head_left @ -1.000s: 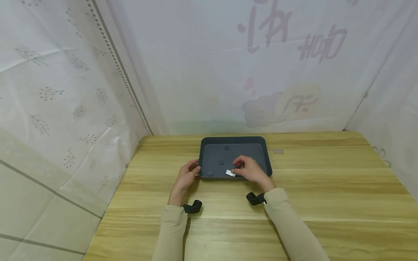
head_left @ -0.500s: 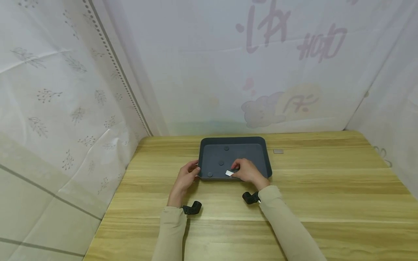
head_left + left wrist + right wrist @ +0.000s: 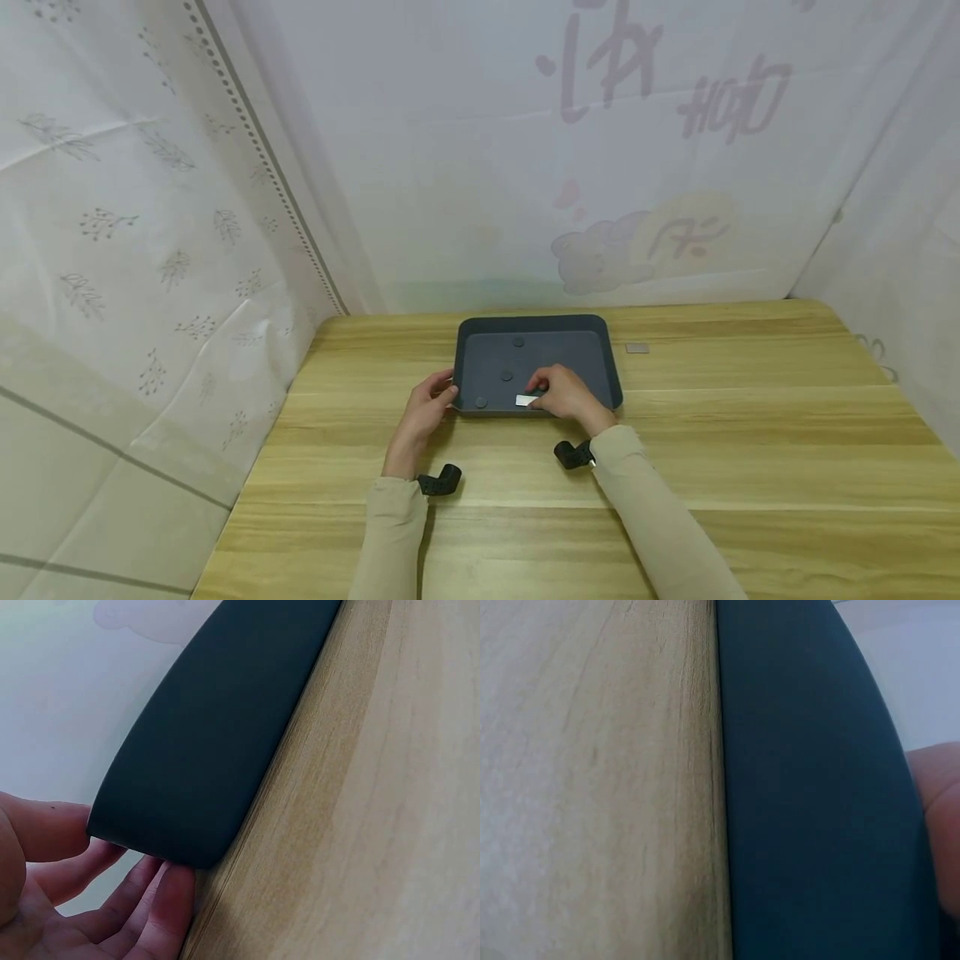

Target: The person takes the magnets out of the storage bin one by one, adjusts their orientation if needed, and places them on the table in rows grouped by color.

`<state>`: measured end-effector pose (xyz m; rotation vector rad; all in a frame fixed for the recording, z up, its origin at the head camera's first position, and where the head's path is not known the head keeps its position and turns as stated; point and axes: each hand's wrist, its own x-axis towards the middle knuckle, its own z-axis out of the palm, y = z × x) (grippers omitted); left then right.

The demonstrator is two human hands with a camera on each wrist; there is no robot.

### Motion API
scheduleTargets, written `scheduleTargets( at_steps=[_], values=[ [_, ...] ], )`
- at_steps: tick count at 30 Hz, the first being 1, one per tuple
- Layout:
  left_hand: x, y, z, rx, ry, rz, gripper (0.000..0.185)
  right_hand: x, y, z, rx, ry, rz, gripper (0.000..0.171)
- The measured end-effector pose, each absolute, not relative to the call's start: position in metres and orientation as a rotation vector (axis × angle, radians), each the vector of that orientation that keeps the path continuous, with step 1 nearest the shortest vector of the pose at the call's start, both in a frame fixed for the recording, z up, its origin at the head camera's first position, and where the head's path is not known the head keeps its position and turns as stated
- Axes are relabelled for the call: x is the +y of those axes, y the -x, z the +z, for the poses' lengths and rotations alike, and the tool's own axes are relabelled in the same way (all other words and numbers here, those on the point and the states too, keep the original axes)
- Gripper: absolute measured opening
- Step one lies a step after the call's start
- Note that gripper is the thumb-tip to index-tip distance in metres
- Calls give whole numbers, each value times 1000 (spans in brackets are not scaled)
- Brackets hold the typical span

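Dark tray [image 3: 611,367] holds three discs [image 3: 506,375]; right hand [image 3: 566,393] grip pinches white strip [image 3: 527,401]; left hand [image 3: 427,408] grips tray corner.

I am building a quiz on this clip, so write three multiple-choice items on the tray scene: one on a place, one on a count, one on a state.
1. Where does the small grey square lie?
A. on the table, right of the tray
B. inside the tray
C. under the left hand

2. How many dark round discs show on the tray floor?
A. one
B. three
C. six

3. What is the left hand doing?
A. lying flat on the table, away from the tray
B. holding the tray's near left corner
C. lifting a cup

Answers: 1 A, the square sits on bare wood beside the tray. 2 B, three discs show left of the right hand. 3 B, the left wrist view shows thumb and fingers around that corner.
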<state>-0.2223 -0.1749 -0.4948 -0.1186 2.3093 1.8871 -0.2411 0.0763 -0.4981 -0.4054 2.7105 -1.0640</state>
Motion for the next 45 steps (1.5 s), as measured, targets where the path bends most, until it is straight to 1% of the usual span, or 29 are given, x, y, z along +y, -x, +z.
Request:
scheduleTargets(
  at_steps=[7, 20, 23, 31, 45],
  values=[
    [-172, 210, -472, 2296, 98, 1885, 43, 73, 244, -499, 2725, 405, -1017, 17],
    [-169, 206, -467, 2292, 88, 1898, 42, 73, 244, -497, 2678, 356, -1033, 13],
    [-171, 209, -472, 2283, 98, 1901, 43, 72, 244, -496, 2675, 348, -1036, 12],
    [-176, 224, -501, 2288, 110, 1917, 43, 70, 246, -495, 2676, 332, -1027, 10],
    [-176, 224, -501, 2301, 118, 1908, 43, 72, 248, -499, 2709, 416, -941, 10]
  ],
)
